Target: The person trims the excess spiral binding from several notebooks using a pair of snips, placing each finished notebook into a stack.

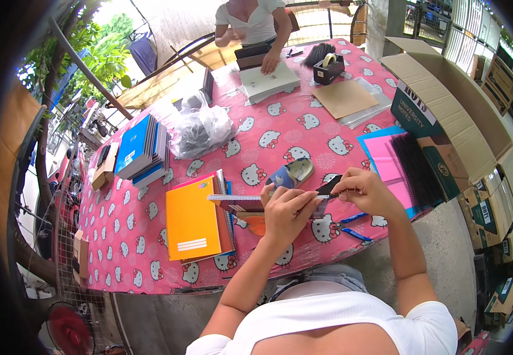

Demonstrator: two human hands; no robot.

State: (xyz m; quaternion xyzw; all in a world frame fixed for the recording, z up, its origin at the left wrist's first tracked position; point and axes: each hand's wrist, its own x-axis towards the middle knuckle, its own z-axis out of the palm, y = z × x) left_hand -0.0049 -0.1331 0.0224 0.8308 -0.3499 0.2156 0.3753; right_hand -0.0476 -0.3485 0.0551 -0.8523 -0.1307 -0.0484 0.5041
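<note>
Left hand (287, 214) clasped a notebook (235, 204); right hand (364, 192) pinched at its right end, where hard tugging could bend it.

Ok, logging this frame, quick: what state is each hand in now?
Left hand: closed, holding a notebook.
Right hand: closed in a pinch by the notebook's right end; what it holds cannot be told.

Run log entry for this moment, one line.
left hand: holding thin rectangular dark purple notebook | right hand: at its right end, grip unclear | nearby: blue-handled pliers, orange-yellow rectangular notebook
</note>
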